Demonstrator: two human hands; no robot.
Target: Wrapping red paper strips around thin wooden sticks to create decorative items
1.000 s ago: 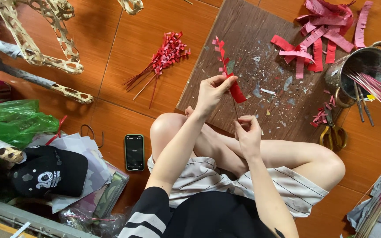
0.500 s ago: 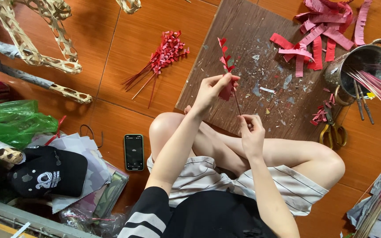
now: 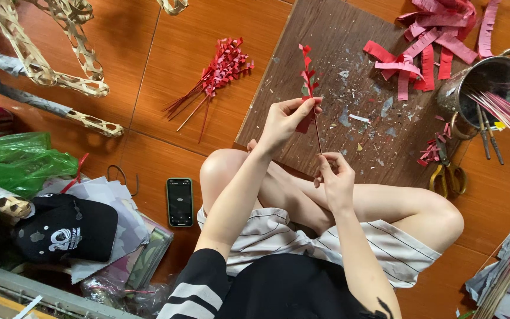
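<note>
My left hand point(image 3: 287, 121) pinches a strip of red fringed paper point(image 3: 307, 74) that winds up around a thin stick point(image 3: 317, 137). My right hand point(image 3: 336, 177) grips the lower end of that stick between thumb and fingers, just above my crossed legs. The red paper stands nearly upright over a dark wooden board point(image 3: 361, 100) speckled with paper scraps. A bunch of finished red paper-wrapped sticks point(image 3: 213, 74) lies on the orange floor to the left of the board.
Loose red and pink paper strips point(image 3: 432, 41) lie at the board's far corner. A metal pot point(image 3: 485, 82) holds thin pink sticks; scissors point(image 3: 447, 171) lie beside it. A phone point(image 3: 179, 202), a black cap point(image 3: 66, 227), a green bag point(image 3: 19, 159) and woven bamboo frames point(image 3: 42, 65) crowd the left.
My left hand has turned the red paper from tilted to nearly upright and lifted it slightly. My right hand has stayed on the stick's lower end.
</note>
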